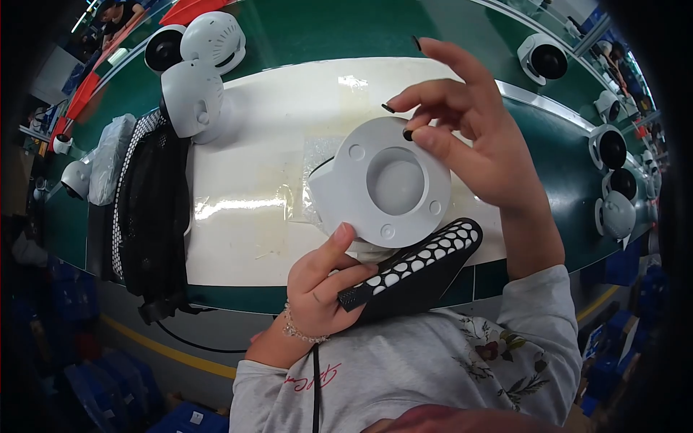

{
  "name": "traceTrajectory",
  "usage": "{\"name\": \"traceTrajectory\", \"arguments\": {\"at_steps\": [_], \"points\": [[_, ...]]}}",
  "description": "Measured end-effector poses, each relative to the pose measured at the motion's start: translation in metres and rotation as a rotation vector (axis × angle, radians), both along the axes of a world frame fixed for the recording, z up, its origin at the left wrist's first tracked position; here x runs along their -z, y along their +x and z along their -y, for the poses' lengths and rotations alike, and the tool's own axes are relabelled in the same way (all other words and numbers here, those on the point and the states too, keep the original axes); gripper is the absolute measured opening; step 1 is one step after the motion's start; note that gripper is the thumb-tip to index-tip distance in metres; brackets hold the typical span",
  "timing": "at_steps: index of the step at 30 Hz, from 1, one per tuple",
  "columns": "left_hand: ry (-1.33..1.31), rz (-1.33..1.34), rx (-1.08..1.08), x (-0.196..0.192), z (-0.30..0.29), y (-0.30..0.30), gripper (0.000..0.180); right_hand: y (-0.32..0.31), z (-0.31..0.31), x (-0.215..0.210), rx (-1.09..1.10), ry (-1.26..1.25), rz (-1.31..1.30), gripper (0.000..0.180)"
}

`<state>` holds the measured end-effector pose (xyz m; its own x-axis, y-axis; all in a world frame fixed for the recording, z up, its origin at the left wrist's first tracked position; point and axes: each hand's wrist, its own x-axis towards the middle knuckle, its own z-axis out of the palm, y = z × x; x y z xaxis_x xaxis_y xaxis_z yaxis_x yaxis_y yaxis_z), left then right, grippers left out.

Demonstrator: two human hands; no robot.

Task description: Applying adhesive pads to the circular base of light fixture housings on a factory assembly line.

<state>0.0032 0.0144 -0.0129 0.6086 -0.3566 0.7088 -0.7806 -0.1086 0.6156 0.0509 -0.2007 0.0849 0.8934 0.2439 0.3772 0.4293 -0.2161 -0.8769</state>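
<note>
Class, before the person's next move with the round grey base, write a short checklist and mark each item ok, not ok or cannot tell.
1. Left hand supports the round grey base from below: ok.
2. Right hand at the base's upper rim: ok.
3. Small dark piece pinched at the right fingertips: ok.
4. Base's recessed side faces up: ok.
5. All rim holes filled: cannot tell.
6. White mat beneath the hands: ok.

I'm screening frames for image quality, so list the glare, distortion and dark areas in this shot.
Head view: strong glare streaks on the white mat and a bright spot near its far edge; fisheye bending curves the green table edge toward the rim; corners fall into black vignette; the grey round base held by the left hand and right hand is evenly lit and sharp.
</note>
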Motion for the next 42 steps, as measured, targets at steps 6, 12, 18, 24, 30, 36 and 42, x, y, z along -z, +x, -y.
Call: {"name": "traceTrajectory", "arguments": {"at_steps": [6,12,18,24,30,36,42], "points": [[-0.036,-0.005,0.029,0.000,0.001,0.001,0.019,-0.020,-0.003,-0.017,-0.014,-0.679,0.521,0.058],[-0.016,-0.040,0.027,0.003,-0.003,-0.003,0.019,0.002,-0.015,-0.013,-0.012,-0.214,0.334,0.048],[-0.026,-0.055,0.045,0.001,-0.003,-0.004,0.020,0.000,-0.033,-0.008,-0.100,-0.084,-0.025,0.042],[-0.010,-0.061,0.038,0.000,-0.004,-0.004,0.021,-0.009,-0.040,-0.015,-0.015,-0.173,0.005,0.037],[-0.007,-0.089,0.042,-0.001,-0.003,-0.005,0.023,-0.019,-0.041,-0.023,0.153,-0.824,0.537,0.035],[0.012,-0.127,0.055,-0.005,-0.005,-0.006,0.024,-0.033,-0.044,-0.030,0.104,-1.001,0.580,0.037],[-0.036,-0.034,0.020,0.004,-0.002,-0.003,0.022,-0.046,-0.028,-0.018,0.146,-0.590,0.295,0.027]]}}
